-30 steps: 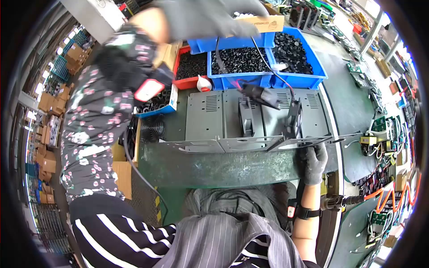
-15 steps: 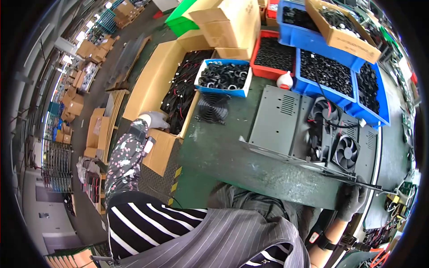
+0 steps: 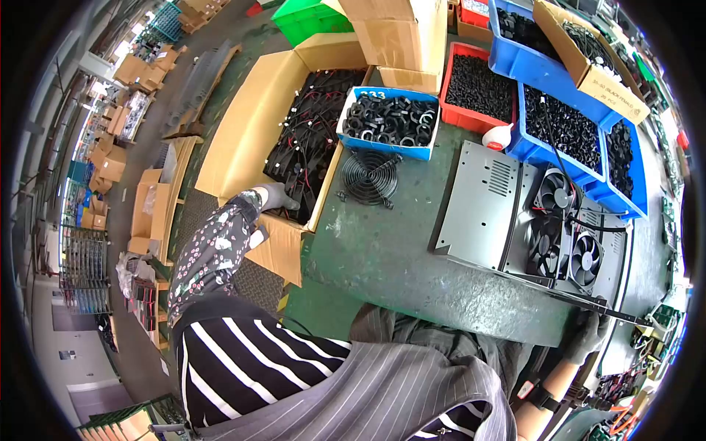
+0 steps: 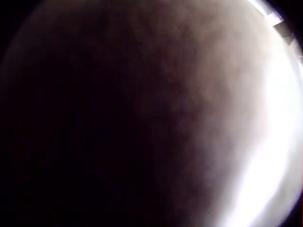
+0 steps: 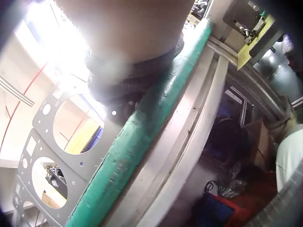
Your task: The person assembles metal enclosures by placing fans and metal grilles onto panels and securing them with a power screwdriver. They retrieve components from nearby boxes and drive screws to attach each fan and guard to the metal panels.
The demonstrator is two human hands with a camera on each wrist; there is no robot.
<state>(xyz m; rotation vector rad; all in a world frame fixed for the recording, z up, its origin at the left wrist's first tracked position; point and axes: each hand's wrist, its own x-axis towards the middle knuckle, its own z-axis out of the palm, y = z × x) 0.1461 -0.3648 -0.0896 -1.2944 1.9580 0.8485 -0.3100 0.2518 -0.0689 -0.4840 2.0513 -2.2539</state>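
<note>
My left hand (image 3: 278, 197), in a grey glove, reaches over the near rim of a cardboard box (image 3: 243, 140). Its fingers lie on the black wired fans (image 3: 312, 136) packed inside; the left wrist view is dark and blurred. At the bench's front right, my gloved right hand (image 3: 586, 336) grips the front flange of a grey metal panel (image 3: 482, 213), its fingers partly hidden. In the right wrist view that panel (image 5: 87, 163) shows large round cut-outs beside the green bench edge (image 5: 142, 137). Three black fans, one of them a fan (image 3: 585, 259) near the flange, sit on the panels.
A wire fan guard (image 3: 370, 178) lies on the green bench (image 3: 368, 257). Behind stand a blue-and-white box (image 3: 390, 145) of black rings, a red bin (image 3: 482, 121) and blue bins (image 3: 562, 169) of small black parts. A white squeeze bottle (image 3: 498, 137) is by the panels.
My left hand has swung from high over the bins down to the cardboard box and further in among the fans. The view has turned left. My right hand stays at the panel's front edge.
</note>
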